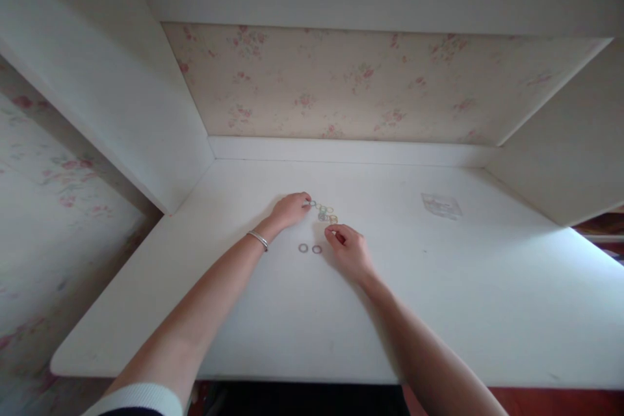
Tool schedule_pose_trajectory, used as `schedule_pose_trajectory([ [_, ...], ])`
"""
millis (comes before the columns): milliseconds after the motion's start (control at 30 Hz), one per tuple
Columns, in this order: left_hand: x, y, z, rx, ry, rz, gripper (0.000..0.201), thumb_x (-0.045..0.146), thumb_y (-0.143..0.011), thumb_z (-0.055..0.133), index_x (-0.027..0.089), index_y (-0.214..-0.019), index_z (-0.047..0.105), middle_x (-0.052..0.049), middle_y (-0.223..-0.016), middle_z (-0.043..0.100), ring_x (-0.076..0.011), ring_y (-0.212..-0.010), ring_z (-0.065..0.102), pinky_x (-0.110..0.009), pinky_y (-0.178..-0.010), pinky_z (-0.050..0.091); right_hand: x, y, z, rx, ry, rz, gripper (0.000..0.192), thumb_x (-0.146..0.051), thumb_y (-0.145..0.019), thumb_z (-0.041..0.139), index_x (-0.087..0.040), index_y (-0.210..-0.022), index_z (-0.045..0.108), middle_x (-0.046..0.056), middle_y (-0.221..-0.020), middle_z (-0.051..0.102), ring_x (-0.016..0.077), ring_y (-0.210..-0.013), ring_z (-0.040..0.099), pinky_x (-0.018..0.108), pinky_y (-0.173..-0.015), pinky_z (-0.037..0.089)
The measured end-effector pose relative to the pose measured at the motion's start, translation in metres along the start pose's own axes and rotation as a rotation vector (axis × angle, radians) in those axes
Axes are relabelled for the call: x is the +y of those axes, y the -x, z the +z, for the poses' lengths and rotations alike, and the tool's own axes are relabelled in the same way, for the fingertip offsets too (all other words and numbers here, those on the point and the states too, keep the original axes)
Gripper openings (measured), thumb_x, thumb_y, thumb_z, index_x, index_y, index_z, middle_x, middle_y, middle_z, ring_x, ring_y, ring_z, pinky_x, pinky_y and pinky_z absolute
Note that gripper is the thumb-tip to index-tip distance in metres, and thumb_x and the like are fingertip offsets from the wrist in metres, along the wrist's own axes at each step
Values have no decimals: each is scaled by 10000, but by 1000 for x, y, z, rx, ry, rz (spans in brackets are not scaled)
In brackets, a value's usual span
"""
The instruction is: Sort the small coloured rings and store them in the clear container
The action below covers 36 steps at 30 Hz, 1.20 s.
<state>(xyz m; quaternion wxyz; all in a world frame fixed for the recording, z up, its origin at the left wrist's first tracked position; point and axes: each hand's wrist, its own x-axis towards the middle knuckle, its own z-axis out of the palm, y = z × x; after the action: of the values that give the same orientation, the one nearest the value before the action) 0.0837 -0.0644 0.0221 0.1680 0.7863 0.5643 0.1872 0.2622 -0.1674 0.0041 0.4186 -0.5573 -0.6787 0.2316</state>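
A small group of thin coloured rings [324, 213], greenish, yellowish and grey, lies partly overlapping on the white table. At the left end of this group is my left hand [291, 209], its fingers curled and the fingertips pinching a thin ring at the edge. A silvery bracelet [258, 240] circles that wrist. My right hand [349, 251] rests just nearer to me than the group, thumb and forefinger pressed together; whatever may be between them is too small to make out. Two separate rings, a greyish ring [303, 248] and a purplish-brown ring [316, 249], lie side by side between my hands.
A clear plastic bag [441, 206] lies flat toward the right rear of the white table [468, 305]. White side panels stand left [121, 78] and right [560, 136]. Behind are a low white ledge [351, 151] and floral wallpaper [336, 84].
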Motion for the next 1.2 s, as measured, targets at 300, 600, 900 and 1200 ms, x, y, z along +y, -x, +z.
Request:
schedule_pose_trajectory([
  [300,3,-13,2,-57,-39,62,215,268,-838,488,187,-915,672,-83,-988,668,-214,-915,600,-315,-850,418,-2,-1,-3,-32,-3,-35,208,-291,-822,478,-205,-821,668,4,-680,592,117,-584,480,232,-577,355],
  [600,-7,-1,-1,2,82,27,277,278,-872,430,155,-966,660,-78,-1000,680,-186,-930,609,-263,-843,438,-2,-1,-2,-49,-13,-30,219,-307,-833,475,-201,-824,666,-2,-683,585,110,-583,469,228,-573,345],
  [900,-2,58,-21,-52,387,-64,371,424,-845,441,130,-871,665,-45,-843,691,-186,-781,616,-258,-675,440,-6,-2,-3,-43,3,-27,254,-324,-825,462,-186,-824,675,22,-700,612,120,-601,491,243,-592,368],
  [1200,12,98,-16,-180,430,-54,281,357,-817,489,155,-833,683,-34,-820,701,-164,-759,620,-239,-682,439,-6,-1,-2,-56,48,-18,244,-333,-829,475,-191,-835,673,11,-675,594,118,-582,482,242,-580,363],
])
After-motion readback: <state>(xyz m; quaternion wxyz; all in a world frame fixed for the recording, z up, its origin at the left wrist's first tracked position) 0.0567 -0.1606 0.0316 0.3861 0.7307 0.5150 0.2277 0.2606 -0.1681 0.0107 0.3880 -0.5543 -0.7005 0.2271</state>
